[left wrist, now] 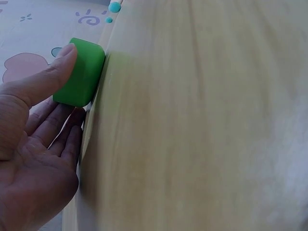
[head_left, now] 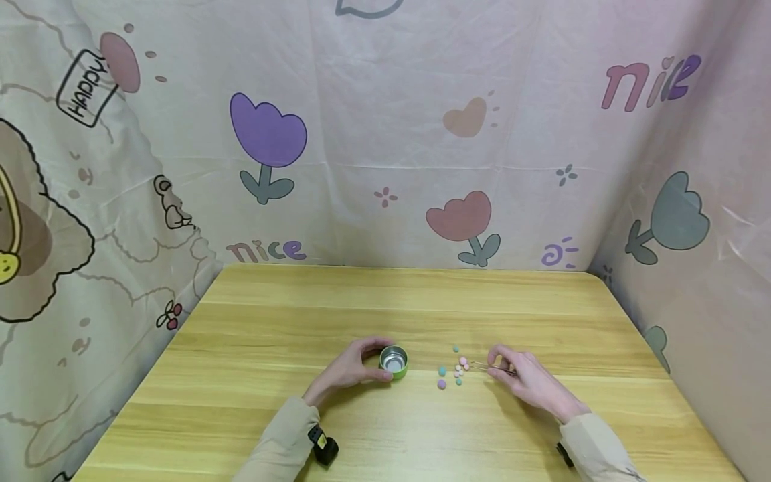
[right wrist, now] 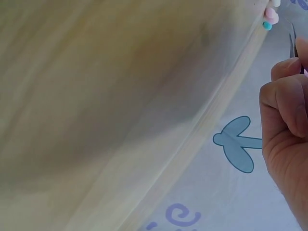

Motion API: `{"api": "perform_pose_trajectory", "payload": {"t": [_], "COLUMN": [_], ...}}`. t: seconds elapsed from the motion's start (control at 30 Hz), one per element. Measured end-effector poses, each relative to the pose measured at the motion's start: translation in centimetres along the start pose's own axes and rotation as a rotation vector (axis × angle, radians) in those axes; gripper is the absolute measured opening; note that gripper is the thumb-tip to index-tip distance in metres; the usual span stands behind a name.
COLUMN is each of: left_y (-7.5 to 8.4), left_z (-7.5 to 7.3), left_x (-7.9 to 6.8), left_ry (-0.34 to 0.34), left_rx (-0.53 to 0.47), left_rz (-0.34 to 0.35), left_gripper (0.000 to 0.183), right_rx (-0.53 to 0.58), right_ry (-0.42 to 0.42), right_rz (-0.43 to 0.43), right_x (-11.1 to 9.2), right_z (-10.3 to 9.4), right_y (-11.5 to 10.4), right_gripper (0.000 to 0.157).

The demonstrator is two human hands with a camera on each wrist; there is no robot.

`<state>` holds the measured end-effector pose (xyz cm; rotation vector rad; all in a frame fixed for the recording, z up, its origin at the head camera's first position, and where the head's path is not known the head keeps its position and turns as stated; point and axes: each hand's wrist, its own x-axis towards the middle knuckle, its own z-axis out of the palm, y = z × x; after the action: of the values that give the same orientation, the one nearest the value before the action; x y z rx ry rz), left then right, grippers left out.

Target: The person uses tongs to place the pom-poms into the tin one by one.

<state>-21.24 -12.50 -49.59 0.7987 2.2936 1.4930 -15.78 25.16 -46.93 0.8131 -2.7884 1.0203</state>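
My left hand [head_left: 349,367] grips a small round green tin [head_left: 394,371] between thumb and fingers on the table. The tin has no lid on it, and its silvery inside faces up in the head view. Seen from the left wrist, the thumb presses the near side of the green tin [left wrist: 85,72]. My right hand [head_left: 533,385] pinches thin metal tweezers [head_left: 482,365], whose tips point left at a loose group of small balls. Among these are a pink ball [head_left: 463,361], a purple ball [head_left: 442,384] and a teal ball [head_left: 442,370]. In the right wrist view the tweezers [right wrist: 294,45] show only partly.
The balls lie scattered on the wooden table [head_left: 301,301] between the two hands. A printed cloth [head_left: 373,100] hangs behind the table and along both sides. Each wrist carries a small black device [head_left: 325,450].
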Motion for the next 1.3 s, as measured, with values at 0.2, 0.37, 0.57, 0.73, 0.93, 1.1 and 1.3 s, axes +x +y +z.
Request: {"api": "perform_pose_trajectory", "payload": {"t": [0.2, 0.37, 0.57, 0.73, 0.93, 1.1, 1.3], "left_y": [0.17, 0.37, 0.47, 0.51, 0.49, 0.49, 0.46], "left_z": [-0.03, -0.04, -0.05, -0.05, -0.07, -0.11, -0.11], "left_x": [-0.01, -0.02, -0.07, -0.09, -0.06, -0.07, -0.09], "left_ry": [-0.001, -0.004, -0.004, -0.002, -0.003, -0.005, -0.003], "left_rx": [0.000, -0.004, -0.004, -0.004, -0.003, -0.005, 0.000], "left_rz": [0.006, 0.006, 0.006, -0.003, 0.006, 0.010, 0.010], "left_gripper": [0.062, 0.062, 0.062, 0.063, 0.062, 0.062, 0.061], "right_rx": [-0.015, -0.017, 0.006, 0.018, 0.014, -0.002, -0.005], "right_ry": [-0.024, -0.041, -0.051, -0.056, -0.055, -0.059, -0.057], "right_rz": [0.067, 0.104, 0.116, 0.133, 0.143, 0.148, 0.154], "right_x": [0.03, 0.12, 0.20, 0.28, 0.40, 0.53, 0.53], "right_z": [-0.10, -0.11, 0.09, 0.18, 0.33, 0.51, 0.53], "right_y": [0.25, 0.21, 0.03, -0.15, -0.25, -0.30, -0.48], "right_gripper": [0.007, 0.007, 0.008, 0.010, 0.009, 0.009, 0.008]}}
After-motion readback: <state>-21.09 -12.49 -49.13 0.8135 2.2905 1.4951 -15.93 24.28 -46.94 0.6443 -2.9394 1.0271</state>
